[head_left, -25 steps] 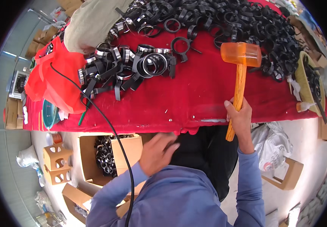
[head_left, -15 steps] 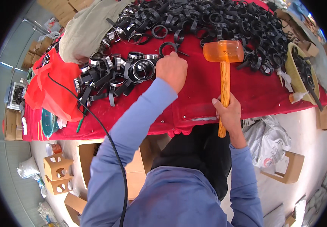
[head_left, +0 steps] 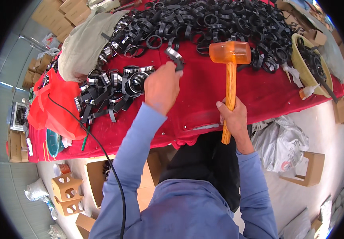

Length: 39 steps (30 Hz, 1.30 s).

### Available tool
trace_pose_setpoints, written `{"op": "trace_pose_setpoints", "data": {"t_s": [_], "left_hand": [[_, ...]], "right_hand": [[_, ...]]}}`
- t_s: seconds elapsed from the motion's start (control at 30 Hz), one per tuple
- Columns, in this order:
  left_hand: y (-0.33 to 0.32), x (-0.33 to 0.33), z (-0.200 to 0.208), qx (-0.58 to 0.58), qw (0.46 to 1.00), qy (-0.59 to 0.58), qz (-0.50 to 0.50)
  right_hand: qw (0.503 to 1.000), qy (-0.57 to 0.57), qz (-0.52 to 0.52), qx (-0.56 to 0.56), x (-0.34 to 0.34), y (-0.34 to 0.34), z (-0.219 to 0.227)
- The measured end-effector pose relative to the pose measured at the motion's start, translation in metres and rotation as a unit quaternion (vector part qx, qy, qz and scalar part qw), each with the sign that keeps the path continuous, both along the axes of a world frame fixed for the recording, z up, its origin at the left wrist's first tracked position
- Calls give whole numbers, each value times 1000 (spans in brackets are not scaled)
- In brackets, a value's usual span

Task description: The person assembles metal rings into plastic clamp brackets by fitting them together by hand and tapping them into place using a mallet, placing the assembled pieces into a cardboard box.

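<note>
The left hand (head_left: 163,87) narrowly pinches 1 silver-banded black ring (head_left: 174,56) just ahead of it; the right hand (head_left: 234,115) is wrapped around the mallet (head_left: 230,77) by its handle. A slanted pinch could let the ring slip. Unlike 0.5 s ago, the ring looks tilted and lifted off the red cloth (head_left: 200,87).

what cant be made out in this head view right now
Left hand's exact grip on the black-and-silver ring: head view, partly hidden by the hand itself.
Far end of the black ring pile: head view, cut off by the top edge.
Inside of the cardboard box: head view, partly covered by the left sleeve.
</note>
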<state>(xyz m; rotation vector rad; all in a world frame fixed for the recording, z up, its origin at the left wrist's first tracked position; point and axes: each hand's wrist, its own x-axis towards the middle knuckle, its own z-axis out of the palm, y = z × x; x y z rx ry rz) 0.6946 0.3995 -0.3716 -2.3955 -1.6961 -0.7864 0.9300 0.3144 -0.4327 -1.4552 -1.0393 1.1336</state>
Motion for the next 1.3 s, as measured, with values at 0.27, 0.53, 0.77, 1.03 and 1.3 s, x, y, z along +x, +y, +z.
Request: {"op": "trace_pose_setpoints", "data": {"t_s": [0.27,0.53,0.77,1.03,1.3], "left_hand": [[-171,38,-60,-317,739,-592,-49],[-204,74,-144,-301,773,-558,5],[-186,70,-128,-258,861,-433,-65],[-177,64,-138,-286,843,-442,-106],[-175,52,-131,-260,865,-417,-106]], "right_hand": [[998,63,-4,10,6,3,-6],[999,42,20,13,6,8,-8],[1000,15,22,4,4,4,-6],[998,50,25,23,17,-10,2],[982,-169,12,-82,50,-141,27]]}}
